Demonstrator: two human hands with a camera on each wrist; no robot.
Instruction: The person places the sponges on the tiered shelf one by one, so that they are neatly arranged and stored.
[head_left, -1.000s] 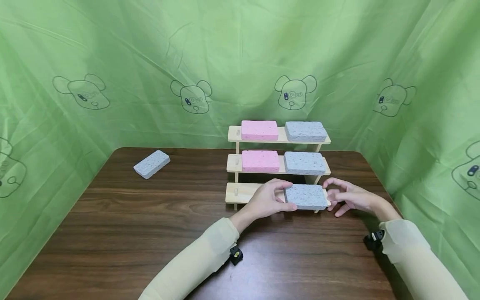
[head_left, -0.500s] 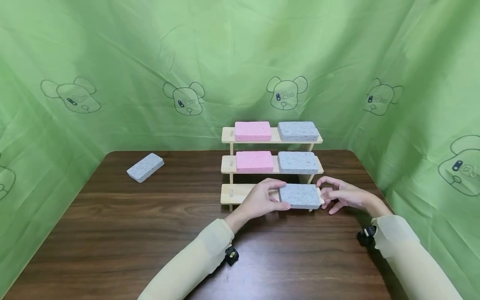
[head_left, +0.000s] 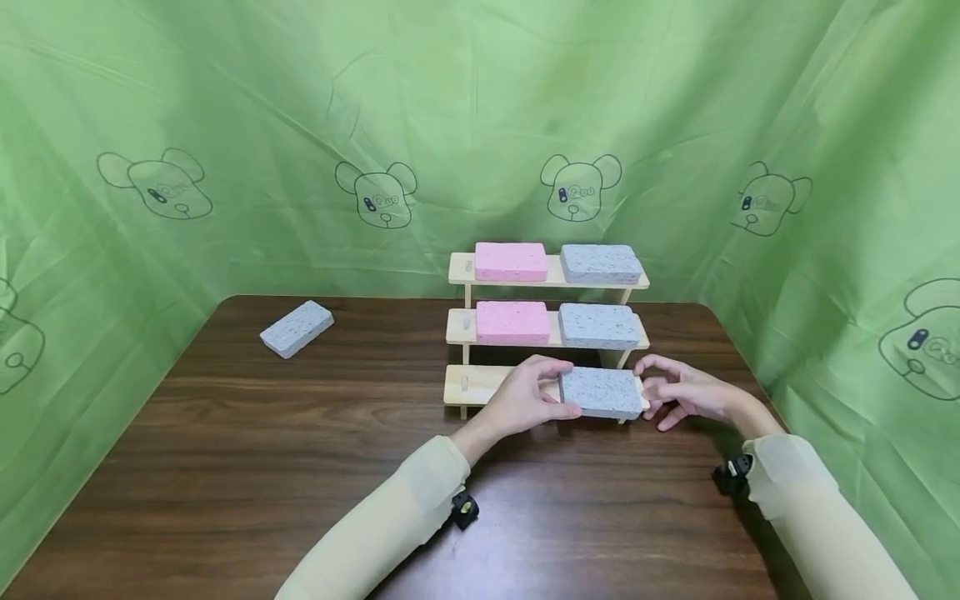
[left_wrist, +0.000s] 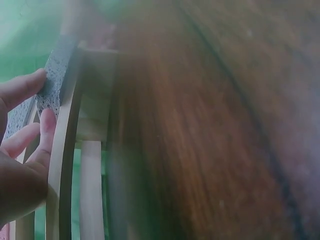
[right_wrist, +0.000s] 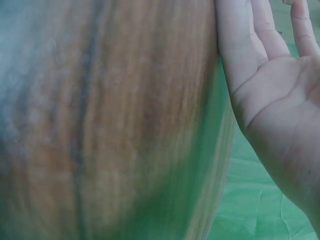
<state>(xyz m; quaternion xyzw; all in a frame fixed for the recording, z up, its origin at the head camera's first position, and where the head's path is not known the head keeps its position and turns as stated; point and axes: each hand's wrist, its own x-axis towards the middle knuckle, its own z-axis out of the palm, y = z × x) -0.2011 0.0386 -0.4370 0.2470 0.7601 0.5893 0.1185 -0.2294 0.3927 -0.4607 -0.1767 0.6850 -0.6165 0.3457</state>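
Observation:
A speckled blue-grey sponge (head_left: 600, 392) lies at the right part of the lowest wooden shelf (head_left: 474, 385). My left hand (head_left: 519, 400) holds its left end, forefinger at the back corner and thumb at the front; the left wrist view shows the fingertips against the sponge (left_wrist: 56, 75). At the shelf's right end, my right hand (head_left: 693, 395) has its loosely bent fingers close to the sponge's right edge; whether they touch it, I cannot tell. In the right wrist view the palm of the right hand (right_wrist: 285, 100) shows, with fingertips cut off.
Above, the middle and top shelves each carry a pink sponge (head_left: 512, 322) on the left and a blue-grey sponge (head_left: 598, 326) on the right. Another blue-grey sponge (head_left: 297, 329) lies askew on the wooden table (head_left: 225, 467), far left. A green curtain (head_left: 450, 100) surrounds the table.
The head view has shifted slightly. Relative to the shelf, both hands and the sponge on the lowest tier look still.

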